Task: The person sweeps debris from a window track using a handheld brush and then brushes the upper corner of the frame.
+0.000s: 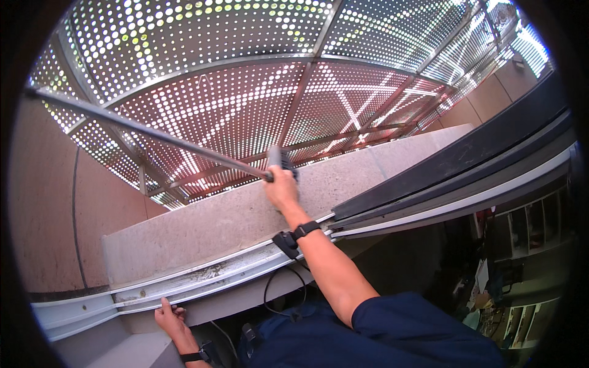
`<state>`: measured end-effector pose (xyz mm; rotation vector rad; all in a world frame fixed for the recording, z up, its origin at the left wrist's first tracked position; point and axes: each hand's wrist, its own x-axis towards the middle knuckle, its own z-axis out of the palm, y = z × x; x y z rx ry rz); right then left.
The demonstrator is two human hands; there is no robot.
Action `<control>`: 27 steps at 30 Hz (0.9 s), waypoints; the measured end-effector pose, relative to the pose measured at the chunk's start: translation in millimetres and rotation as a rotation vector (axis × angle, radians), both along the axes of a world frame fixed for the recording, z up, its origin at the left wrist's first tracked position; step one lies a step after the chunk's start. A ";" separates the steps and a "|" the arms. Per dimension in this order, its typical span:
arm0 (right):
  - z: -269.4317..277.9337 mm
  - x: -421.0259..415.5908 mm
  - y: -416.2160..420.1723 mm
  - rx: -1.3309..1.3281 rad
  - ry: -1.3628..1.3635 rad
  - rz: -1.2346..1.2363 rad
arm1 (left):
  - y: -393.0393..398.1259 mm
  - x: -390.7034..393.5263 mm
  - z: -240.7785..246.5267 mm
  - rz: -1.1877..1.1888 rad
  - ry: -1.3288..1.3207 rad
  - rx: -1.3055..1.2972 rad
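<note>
My right hand point(281, 186) reaches over the outer window sill point(207, 221), closed on a brush point(280, 161) that is blurred. A long grey metal pole point(152, 133) runs from beside this hand to the upper left; its near end touches the fist, and how it joins the brush cannot be told. My left hand point(171, 318) rests at the inner edge of the white sliding-window track point(193, 278), with nothing seen in it and its fingers partly curled. Dirt marks the track. Both wrists wear black straps, and a black cable point(266, 294) loops below the right one.
Perforated metal panels point(230, 106) on a frame stand beyond the sill. Dark-framed sliding sashes point(451, 161) fill the right side of the opening. A brown wall panel point(46, 207) is at the left. Shelves point(529, 317) with assorted items stand indoors at the lower right.
</note>
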<state>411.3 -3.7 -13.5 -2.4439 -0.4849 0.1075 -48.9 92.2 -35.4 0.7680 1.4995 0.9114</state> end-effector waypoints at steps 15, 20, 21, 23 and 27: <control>1.5 97.5 -23.8 -0.141 0.205 -0.264 | 0.7 3.1 0.5 -0.003 -0.037 -0.028; 50.6 36.2 36.0 0.149 0.127 0.015 | -1.9 -5.0 -5.4 0.044 0.001 -0.015; 57.9 35.6 33.6 0.176 0.070 0.012 | -2.0 -4.7 -5.8 0.040 -0.003 -0.016; 61.7 54.3 17.5 0.199 -0.047 -0.042 | -2.7 -5.1 -6.3 0.035 -0.009 -0.018; 60.6 84.3 -25.8 -0.007 -0.072 -0.245 | -3.1 0.2 -0.7 0.022 -0.030 -0.033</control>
